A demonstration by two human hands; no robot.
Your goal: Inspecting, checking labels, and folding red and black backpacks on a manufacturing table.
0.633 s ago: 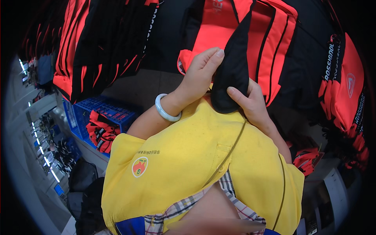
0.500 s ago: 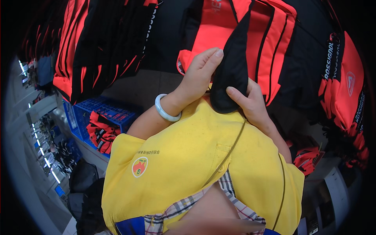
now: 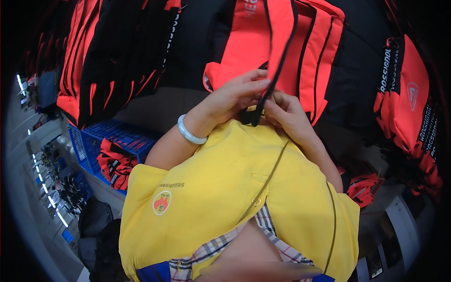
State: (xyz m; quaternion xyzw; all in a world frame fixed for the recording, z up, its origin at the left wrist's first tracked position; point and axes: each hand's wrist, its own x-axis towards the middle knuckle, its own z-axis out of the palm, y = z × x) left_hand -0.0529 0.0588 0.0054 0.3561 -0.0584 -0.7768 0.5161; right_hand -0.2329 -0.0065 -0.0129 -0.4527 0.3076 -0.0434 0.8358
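Pinching a black-trimmed red fabric backpack (image 3: 277, 51) at its near edge, the left hand (image 3: 232, 96) (white bangle (image 3: 190, 132) on its wrist) grips the trim. Just right, the right hand (image 3: 284, 113) is closed on the same edge.

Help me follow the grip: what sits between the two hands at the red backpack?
In the head view, a black strap of the red backpack hangs between left hand and right hand; both pinch it.

Red-and-black fabric backpacks (image 3: 286, 51) crowd close above a blue plastic crate (image 3: 110, 141), which stands low to their left; open grey tabletop (image 3: 155, 105) lies between them.
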